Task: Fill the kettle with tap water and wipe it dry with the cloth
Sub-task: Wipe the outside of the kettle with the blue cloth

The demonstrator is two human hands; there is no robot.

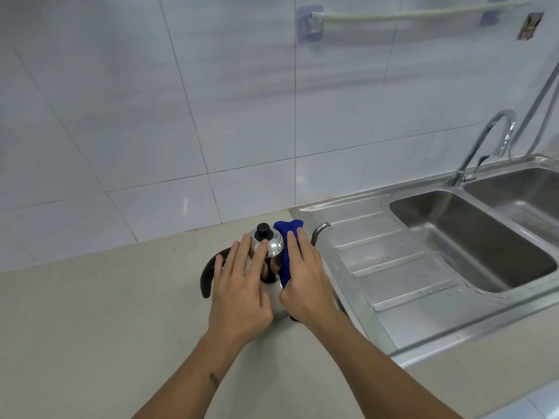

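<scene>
A shiny steel kettle [273,247] stands upright on the beige counter [90,313], just left of the sink's draining board. It has a black lid knob, a black curved handle at the left and a thin spout pointing right. My left hand [242,285] lies flat on its top and near side, fingers spread, steadying it. My right hand [305,279] presses a blue cloth [287,234] against the kettle's right side. Most of the kettle's body is hidden under both hands.
A steel double sink [472,237] with a ribbed, wet draining board [393,267] fills the right side. A curved tap [484,140] rises behind the basins. White wall tiles stand behind the counter, with a rail [408,15] high up.
</scene>
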